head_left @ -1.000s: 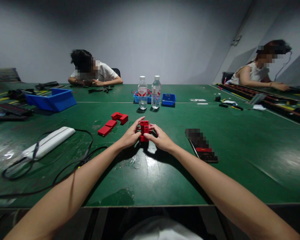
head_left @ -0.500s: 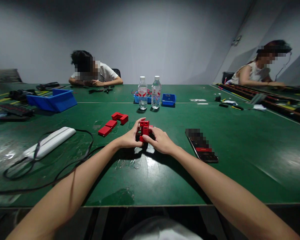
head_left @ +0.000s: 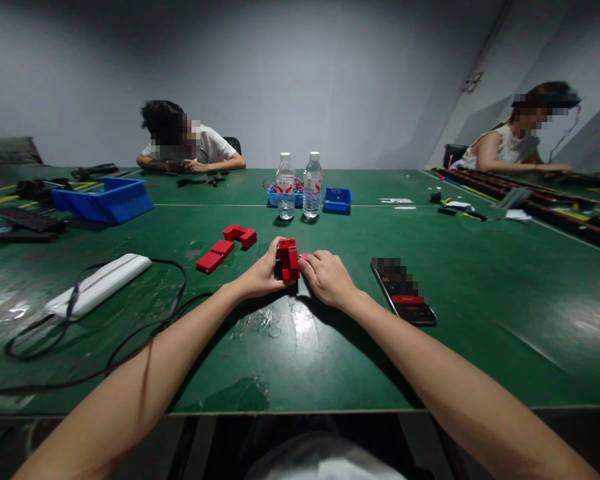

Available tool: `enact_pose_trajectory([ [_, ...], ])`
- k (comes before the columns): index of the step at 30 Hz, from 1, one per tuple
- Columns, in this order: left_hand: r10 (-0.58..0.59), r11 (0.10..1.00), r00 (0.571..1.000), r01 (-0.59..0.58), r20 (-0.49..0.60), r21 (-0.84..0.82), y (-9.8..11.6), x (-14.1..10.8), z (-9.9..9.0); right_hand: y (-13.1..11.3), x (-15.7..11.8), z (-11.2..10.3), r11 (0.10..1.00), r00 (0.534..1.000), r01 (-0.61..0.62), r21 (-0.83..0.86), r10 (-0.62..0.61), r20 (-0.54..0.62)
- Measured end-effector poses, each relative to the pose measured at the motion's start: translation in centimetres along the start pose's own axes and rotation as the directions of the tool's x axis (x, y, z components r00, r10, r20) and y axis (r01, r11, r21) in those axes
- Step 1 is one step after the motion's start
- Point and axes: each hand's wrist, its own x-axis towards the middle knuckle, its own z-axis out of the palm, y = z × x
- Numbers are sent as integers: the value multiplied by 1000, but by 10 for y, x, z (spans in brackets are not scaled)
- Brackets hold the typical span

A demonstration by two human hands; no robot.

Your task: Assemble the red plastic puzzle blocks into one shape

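Observation:
My left hand (head_left: 263,273) grips a red block-like part (head_left: 289,259) with small holes in its top, held upright in the middle of the table. Thumb and fingers wrap its left side. Just to the right, my right hand (head_left: 327,277) is closed in a pinch at the part's edge. A small reddish bit shows by its fingertips, too little to name. Beyond my left hand lie two flat red blocks (head_left: 215,256) and a U-shaped red piece (head_left: 240,235).
On the green table (head_left: 480,280), a phone (head_left: 405,293) lies to the right and a white power strip (head_left: 100,287) with black cable to the left. Two water bottles (head_left: 286,190), a small blue tray (head_left: 337,200) and a larger blue bin (head_left: 105,201) stand farther back. Two people sit beyond.
My right hand has drawn slightly right, its thumb off the front of the red part, and its fingers have curled in. The red part has turned a little in my left hand.

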Motion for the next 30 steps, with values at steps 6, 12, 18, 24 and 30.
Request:
enact_pose_trajectory([
  [6, -29, 998, 1000, 29, -7, 64, 2, 1, -1, 10, -1, 15, 999, 1000, -30, 22, 30, 7],
  [12, -46, 997, 999, 46, -1, 65, 3, 0, -1, 20, 4, 25, 984, 995, -91, 155, 96, -28],
  [18, -51, 996, 999, 50, 4, 77, 7, 0, -2, 23, 12, 26, 813, 933, -212, 542, 333, -135],
  [24, -28, 995, 1000, 27, 5, 95, 8, 0, -3, 17, 18, 25, 301, 833, -241, 923, 552, 37],
  [30, -45, 994, 999, 43, 16, 101, 9, 0, -3, 11, 18, 23, 37, 835, -181, 983, 534, 134],
])
